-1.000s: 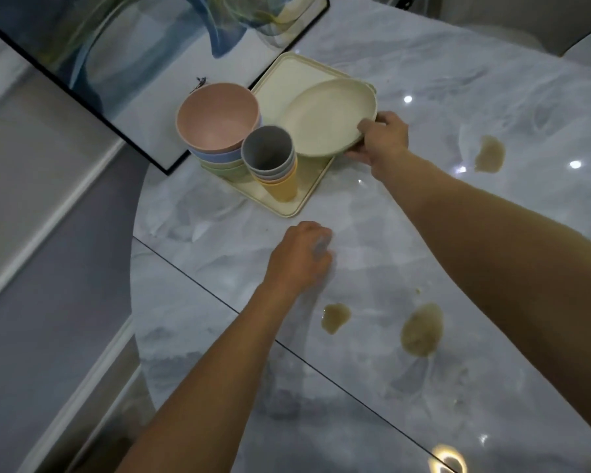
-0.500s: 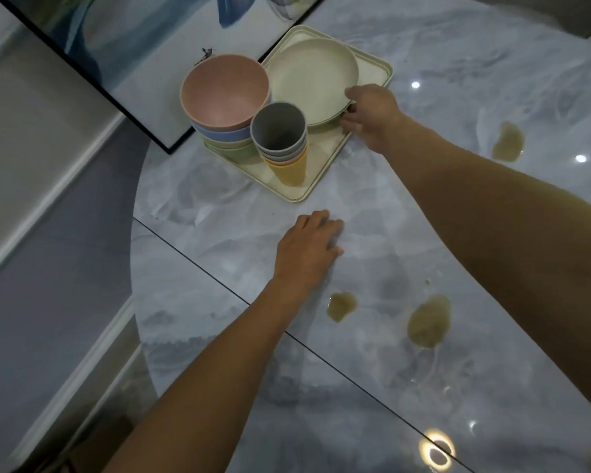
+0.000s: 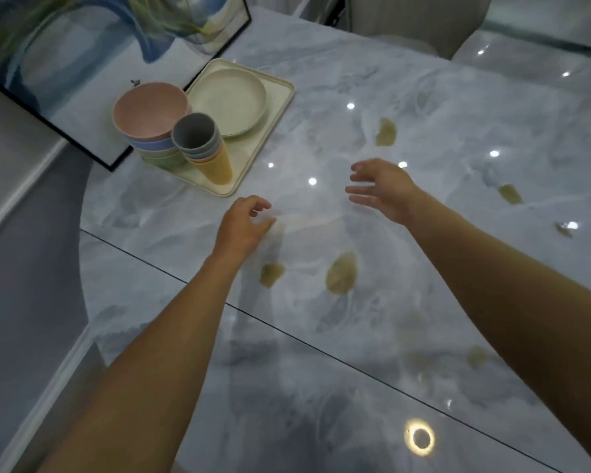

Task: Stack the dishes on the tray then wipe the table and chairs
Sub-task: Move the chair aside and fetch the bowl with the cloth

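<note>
Toward the far left edge of the bench sits the tray (image 3: 253, 148), and every dish I can see is on it: a cream plate (image 3: 232, 100) at its far end, a stack of bowls (image 3: 149, 110) with a pink 1 on top at its left side, and a stack of cups (image 3: 202, 145) just beside the bowls at the near end. I judge these to be light, stiff, matt ware, hard to break and not slippery. The tall cup stack looks like the part most ready to topple, so if the tray must move I would take it by its 2 short rims and keep it level.

My left grip (image 3: 243, 223) is just near of the tray's near corner, fingers loosely curled, holding nothing. I cannot tell whether its fingertips touch the bench. My right grip (image 3: 382, 191) hangs over the middle of the bench, fingers spread and nearly straight, also empty.

Tan stains (image 3: 342, 273) lie around both grips on the glossy bench (image 3: 423, 97), which I expect to be slick. No cloth shows. A framed picture (image 3: 82, 46) leans behind the tray, and a chair (image 3: 417, 18) stands at the far edge.
</note>
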Demonstrator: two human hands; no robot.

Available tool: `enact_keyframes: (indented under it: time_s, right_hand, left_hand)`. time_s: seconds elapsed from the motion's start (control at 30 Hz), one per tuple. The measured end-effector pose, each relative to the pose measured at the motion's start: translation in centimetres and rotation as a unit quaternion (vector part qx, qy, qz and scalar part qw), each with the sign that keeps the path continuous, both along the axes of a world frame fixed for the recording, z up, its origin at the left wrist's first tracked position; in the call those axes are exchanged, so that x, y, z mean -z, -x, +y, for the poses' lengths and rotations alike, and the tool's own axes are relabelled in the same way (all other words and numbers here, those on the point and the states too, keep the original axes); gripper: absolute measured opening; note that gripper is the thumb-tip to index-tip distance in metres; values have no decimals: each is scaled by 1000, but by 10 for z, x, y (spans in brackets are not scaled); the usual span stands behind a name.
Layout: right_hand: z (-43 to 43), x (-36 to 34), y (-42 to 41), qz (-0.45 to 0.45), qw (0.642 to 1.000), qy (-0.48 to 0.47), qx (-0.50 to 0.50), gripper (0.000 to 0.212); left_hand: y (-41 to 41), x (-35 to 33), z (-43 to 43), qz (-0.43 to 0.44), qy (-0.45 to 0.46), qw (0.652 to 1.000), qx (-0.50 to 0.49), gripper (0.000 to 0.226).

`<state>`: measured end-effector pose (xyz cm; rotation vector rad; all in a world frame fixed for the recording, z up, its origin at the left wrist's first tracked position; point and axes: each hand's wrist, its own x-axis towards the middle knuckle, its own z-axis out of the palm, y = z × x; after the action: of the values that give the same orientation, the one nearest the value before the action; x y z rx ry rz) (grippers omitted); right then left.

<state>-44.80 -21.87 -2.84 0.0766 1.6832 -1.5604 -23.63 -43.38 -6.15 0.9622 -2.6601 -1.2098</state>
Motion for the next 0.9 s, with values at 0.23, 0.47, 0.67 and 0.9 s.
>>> enact_keyframes:
  time_s: [0.23,0.47,0.67,0.9]
  right_hand:
    - [146,-6,-50,-32,997,-7,70,16]
    - [281,-5,-104,-55,993,-16,102,17]
    - [363,-3,-127,-74,990,-4,122,23]
    - [419,-7,-143,-96,984,7,149,27]
  left_hand:
    - [-6,-29,88,111,-45,991,-59,11]
    - [-28,-27,203,105,-137,981,-88,15]
    - [-51,-26,291,71,-160,979,-105,52]
    - [-58,-40,358,33,-235,970,-44,29]
